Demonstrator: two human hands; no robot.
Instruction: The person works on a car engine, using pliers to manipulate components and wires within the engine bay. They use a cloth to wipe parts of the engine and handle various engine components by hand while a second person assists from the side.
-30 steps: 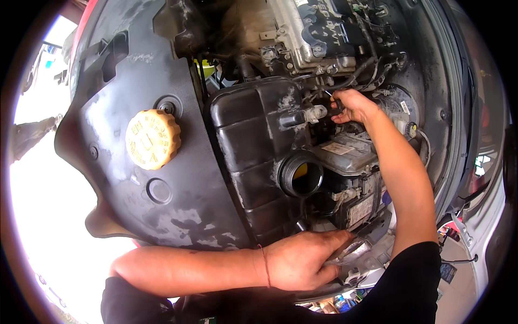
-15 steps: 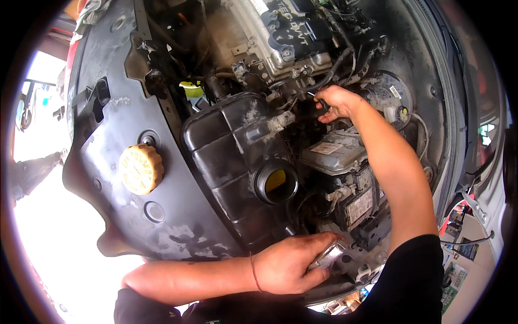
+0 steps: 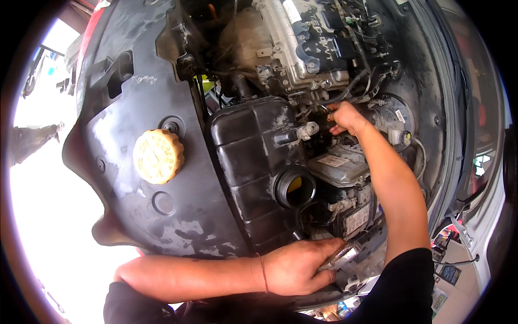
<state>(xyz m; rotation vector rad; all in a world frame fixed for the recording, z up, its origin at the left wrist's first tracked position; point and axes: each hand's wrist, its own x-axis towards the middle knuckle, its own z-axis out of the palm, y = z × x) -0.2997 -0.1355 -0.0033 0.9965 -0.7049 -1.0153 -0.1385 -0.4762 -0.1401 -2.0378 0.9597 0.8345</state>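
Note:
My left hand (image 3: 299, 268), with a thin cord round its wrist, is closed on a silver metal tool (image 3: 345, 257) at the near edge of the engine bay. The tool's kind is partly hidden by my fingers. My right hand (image 3: 348, 120) reaches in below the engine, fingers bent around a small dark piece with a metal end (image 3: 326, 109) that I cannot make out. Between my arms lies a black plastic tank (image 3: 251, 156), its round filler neck (image 3: 295, 187) uncapped and yellow inside. A pale stub fitting (image 3: 307, 130) sticks out of its side towards my right hand.
A yellow ribbed cap (image 3: 158, 156) rests on the black front panel (image 3: 121, 124). The engine with its black cover (image 3: 318, 32) is at the far side. Right of the tank are a grey lidded box (image 3: 340, 164), the battery (image 3: 356, 220) and a small fluid reservoir cap (image 3: 406, 137).
The whole view has shifted, so the engine bay appears further right and slightly lower. Both hands keep their holds, and my right hand stays by the hoses below the engine.

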